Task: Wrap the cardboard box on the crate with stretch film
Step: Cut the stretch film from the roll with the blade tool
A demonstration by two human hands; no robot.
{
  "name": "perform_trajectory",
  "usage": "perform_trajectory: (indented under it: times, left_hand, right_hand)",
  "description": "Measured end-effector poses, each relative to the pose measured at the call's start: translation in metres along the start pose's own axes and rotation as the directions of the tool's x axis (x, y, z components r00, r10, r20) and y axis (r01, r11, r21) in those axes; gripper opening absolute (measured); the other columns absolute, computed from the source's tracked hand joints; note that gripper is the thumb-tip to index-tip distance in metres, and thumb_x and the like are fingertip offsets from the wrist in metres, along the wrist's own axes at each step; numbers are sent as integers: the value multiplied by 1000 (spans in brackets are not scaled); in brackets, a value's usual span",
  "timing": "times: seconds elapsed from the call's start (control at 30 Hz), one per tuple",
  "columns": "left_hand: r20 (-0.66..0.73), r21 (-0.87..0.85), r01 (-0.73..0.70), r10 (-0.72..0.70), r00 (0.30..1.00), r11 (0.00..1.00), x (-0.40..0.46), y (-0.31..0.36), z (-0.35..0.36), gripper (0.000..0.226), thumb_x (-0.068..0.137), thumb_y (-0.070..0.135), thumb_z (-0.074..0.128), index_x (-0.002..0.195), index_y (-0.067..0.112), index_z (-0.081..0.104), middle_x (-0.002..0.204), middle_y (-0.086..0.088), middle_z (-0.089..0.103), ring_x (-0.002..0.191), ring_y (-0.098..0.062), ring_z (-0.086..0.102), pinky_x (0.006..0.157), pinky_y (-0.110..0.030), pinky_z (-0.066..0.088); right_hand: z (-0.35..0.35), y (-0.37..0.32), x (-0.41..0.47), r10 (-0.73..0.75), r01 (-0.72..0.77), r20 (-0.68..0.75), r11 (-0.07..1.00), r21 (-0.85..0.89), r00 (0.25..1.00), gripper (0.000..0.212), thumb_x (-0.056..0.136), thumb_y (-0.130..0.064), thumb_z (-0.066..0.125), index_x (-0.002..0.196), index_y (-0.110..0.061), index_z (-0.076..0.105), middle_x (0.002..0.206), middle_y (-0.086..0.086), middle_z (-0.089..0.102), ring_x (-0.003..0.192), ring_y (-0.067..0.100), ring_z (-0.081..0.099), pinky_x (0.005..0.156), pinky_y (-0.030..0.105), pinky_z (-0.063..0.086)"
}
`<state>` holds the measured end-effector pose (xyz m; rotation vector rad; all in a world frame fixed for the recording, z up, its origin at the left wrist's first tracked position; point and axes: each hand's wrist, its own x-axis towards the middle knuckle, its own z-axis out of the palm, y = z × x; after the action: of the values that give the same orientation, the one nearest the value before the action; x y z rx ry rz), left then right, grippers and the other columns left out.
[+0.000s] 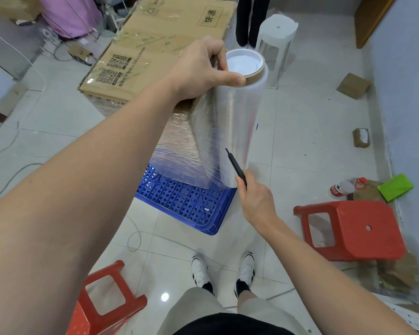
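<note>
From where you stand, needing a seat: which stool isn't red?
The white stool beyond the film roll, by the box's far end; both near ones are red.

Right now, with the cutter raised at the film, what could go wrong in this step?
The black cutter in the right hand points at the stretched film beside the roll, so it may slice into the roll's layers rather than just the sheet. The left hand grips only the roll's top rim; the roll could swing once the film parts. The freed tail could lift off the cardboard box unless pressed down.
</note>
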<state>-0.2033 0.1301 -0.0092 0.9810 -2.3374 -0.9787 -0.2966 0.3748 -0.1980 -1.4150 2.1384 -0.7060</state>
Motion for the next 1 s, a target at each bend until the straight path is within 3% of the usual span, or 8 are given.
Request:
perform_trajectory:
  times: [0.33,0.53,0.63,0.73,1.0]
  left_hand:
    - [2,-13,3,-3,1000,1000,-1,0,0,66,47,85,83,71,30,57,120,-14,67,111,-34,63,93,-54,51]
    - [6,-4,6,-6,1000,1000,-1,1,0,66,47,85,83,72,30,57,120,-12,68,110,-33,63,92,-53,51]
    - [4,-11,-1,1,1000,1000,-1,1,0,66,47,84,84,72,29,57,120,-13,68,111,-35,62,94,-55,51]
    - [6,-27,-6,6,1000,1000,-2,2,1,66,46,84,84,71,29,56,121,-18,67,112,-38,61,96,-56,50]
    - [-1,-21,-3,3,1000,1000,-1,1,1,66,46,85,83,71,30,56,120,-15,68,111,-36,63,95,-57,50]
  right_hand:
    - [4,-11,31,-12,15,33,994,-113,999,31,110,-38,33,116,-12,49,71,7,52,67,37,52,60,37,36]
    - [3,-8,22,9,-3,59,995,-100,998,30,110,-38,32,113,-12,47,70,6,54,65,36,52,59,39,38]
    - [4,-3,8,86,-82,85,995,-54,993,23,109,-33,34,101,-13,43,65,0,50,63,32,52,58,40,38]
    - [5,5,-6,121,-122,64,992,20,991,20,108,-30,36,96,-14,41,65,2,51,63,34,54,58,47,45]
    - [6,7,7,67,-64,85,997,-44,994,28,110,-36,33,109,-12,46,65,-2,47,65,33,53,59,39,40]
